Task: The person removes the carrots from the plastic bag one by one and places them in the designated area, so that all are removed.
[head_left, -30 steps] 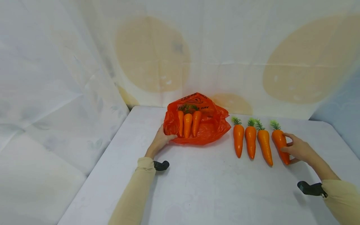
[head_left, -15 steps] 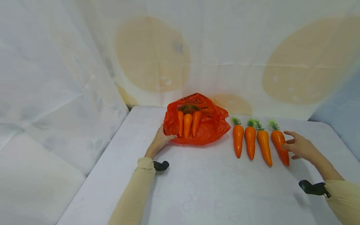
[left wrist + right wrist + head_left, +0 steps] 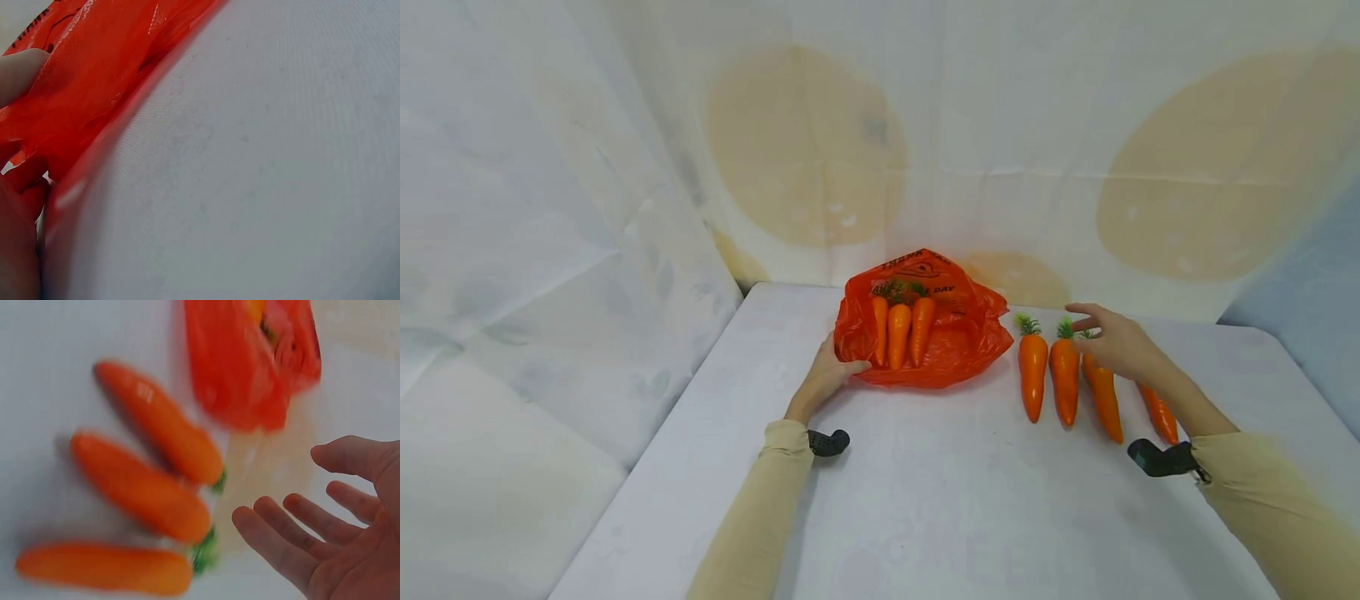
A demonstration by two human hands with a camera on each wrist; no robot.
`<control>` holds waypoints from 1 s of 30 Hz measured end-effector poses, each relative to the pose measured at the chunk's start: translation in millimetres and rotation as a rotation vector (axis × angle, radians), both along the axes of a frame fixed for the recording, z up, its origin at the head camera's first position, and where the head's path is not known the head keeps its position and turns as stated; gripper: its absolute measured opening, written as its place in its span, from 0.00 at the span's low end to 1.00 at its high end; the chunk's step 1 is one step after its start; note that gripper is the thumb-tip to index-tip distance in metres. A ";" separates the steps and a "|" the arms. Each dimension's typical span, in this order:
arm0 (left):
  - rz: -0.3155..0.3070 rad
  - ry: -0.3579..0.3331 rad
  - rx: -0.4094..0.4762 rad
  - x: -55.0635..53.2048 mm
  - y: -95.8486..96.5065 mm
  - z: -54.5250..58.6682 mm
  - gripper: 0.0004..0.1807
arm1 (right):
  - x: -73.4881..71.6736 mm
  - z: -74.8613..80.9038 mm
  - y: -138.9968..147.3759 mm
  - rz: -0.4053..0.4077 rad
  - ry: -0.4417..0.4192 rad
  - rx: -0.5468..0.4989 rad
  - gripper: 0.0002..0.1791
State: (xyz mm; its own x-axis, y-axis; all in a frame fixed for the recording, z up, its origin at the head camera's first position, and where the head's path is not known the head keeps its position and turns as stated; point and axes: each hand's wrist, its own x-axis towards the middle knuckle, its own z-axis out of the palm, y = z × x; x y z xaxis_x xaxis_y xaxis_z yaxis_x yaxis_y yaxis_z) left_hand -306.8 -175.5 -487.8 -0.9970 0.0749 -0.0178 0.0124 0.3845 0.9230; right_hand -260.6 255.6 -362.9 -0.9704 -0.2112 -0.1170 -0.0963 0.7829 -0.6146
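Note:
My left hand [image 3: 827, 371] pinches the lower left edge of a red plastic bag [image 3: 962, 346]; in the left wrist view the thumb [image 3: 22, 75] lies on the plastic. Inside the bag's mouth lie 3 orange carrots with green tops, one being the middle carrot [image 3: 898, 337]. Several more carrots lie in a row right of the bag, from the leftmost carrot [image 3: 1033, 379] to the rightmost carrot [image 3: 1159, 414]. Above this row is my right hand [image 3: 1120, 346], fingers spread and holding nothing. It hides the upper part of the rightmost carrot and partly covers its neighbour [image 3: 1102, 400].
A white-covered table [image 3: 940, 500] carries everything. Behind it hangs a pale cloth backdrop [image 3: 1000, 125] with tan patches, and another pale sheet [image 3: 535, 292] closes off the left side. Each wrist wears a black camera mount, such as the left mount [image 3: 828, 442].
My right hand has let go of the rightmost carrot, leaving it at the end of the row, and moved left over the other carrots. The left hand stays at the bag.

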 end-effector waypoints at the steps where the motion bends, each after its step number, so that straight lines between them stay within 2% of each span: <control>1: -0.001 0.001 0.000 -0.1 -0.1 -0.2 0.49 | -0.8 1.9 -13.2 0.023 0.011 -0.017 0.37; 7: 0.002 0.000 -0.012 -1.3 -0.3 -1.0 0.49 | -11.3 5.9 -83.1 0.148 0.077 -0.160 0.33; 11: 0.002 0.003 -0.011 -2.3 -1.3 -2.6 0.48 | -17.2 0.2 -121.8 0.188 0.079 -0.137 0.31; 15: 0.001 0.018 -0.003 -4.2 -1.7 -5.0 0.48 | -13.0 -12.6 -149.2 0.216 0.036 -0.116 0.30; 24: 0.007 -0.003 -0.005 -1.1 -0.2 -1.4 0.50 | -6.2 -54.2 -163.8 0.236 -0.084 -0.051 0.29; 27: 0.008 -0.027 -0.012 0.4 -1.3 -0.4 0.52 | -4.7 -62.4 -166.5 0.250 -0.111 -0.013 0.27; 30: 0.005 -0.046 -0.063 1.6 -1.8 0.3 0.56 | -2.3 -65.4 -169.0 0.260 -0.116 0.013 0.26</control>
